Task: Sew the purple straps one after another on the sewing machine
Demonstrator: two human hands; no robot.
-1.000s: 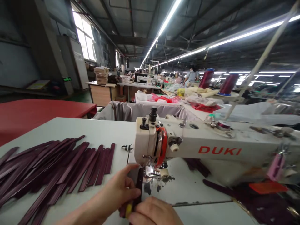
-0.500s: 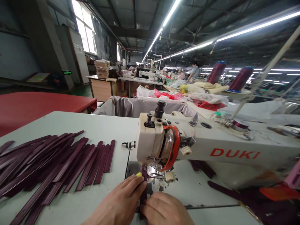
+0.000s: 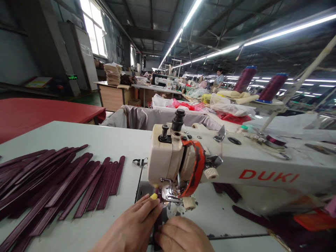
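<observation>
A white DUKI sewing machine [image 3: 236,164] stands on the pale table [image 3: 86,140]. Under its presser foot [image 3: 168,196] lies a dark maroon strap [image 3: 158,224], mostly hidden by my hands. My left hand [image 3: 133,227] rests flat on the table with its fingers stretched toward the foot and pressing the strap's left side; a yellow tip shows at one fingertip. My right hand [image 3: 181,236] is curled, pinching the strap from the right, just below the foot.
Several maroon straps [image 3: 57,182] lie fanned out on the table's left. More dark straps [image 3: 225,190] lie behind the machine. Two maroon thread cones [image 3: 271,87] stand at the right. A red table [image 3: 39,113], a cloth-lined bin [image 3: 157,120] and distant workers are beyond.
Both hands have slid forward toward the presser foot with the strap; the left fingers now reach the foot. The view has shifted slightly left and down.
</observation>
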